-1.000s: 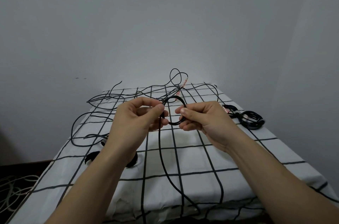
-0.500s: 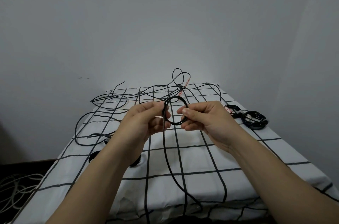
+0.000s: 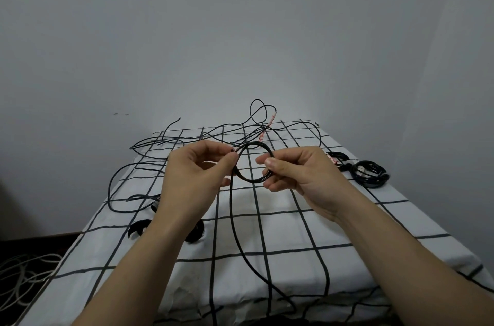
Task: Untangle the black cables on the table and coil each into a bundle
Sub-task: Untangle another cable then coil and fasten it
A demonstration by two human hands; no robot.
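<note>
Both hands pinch one small black cable loop (image 3: pixel 252 162) between them: left hand (image 3: pixel 197 173) grasps its left side, right hand (image 3: pixel 299 173) its right. A coiled bundle (image 3: pixel 370 173) lies right of the right hand.

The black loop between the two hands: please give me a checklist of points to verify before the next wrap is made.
1. Left hand pinches the loop on its left side: ok.
2. Right hand holds its right side: ok.
3. The loop is held above the table: ok.
4. Hanging cable free to its end: cannot tell, it drops past the near edge.
5. Remaining cables coiled: not ok, a loose tangle lies at the far end.
</note>
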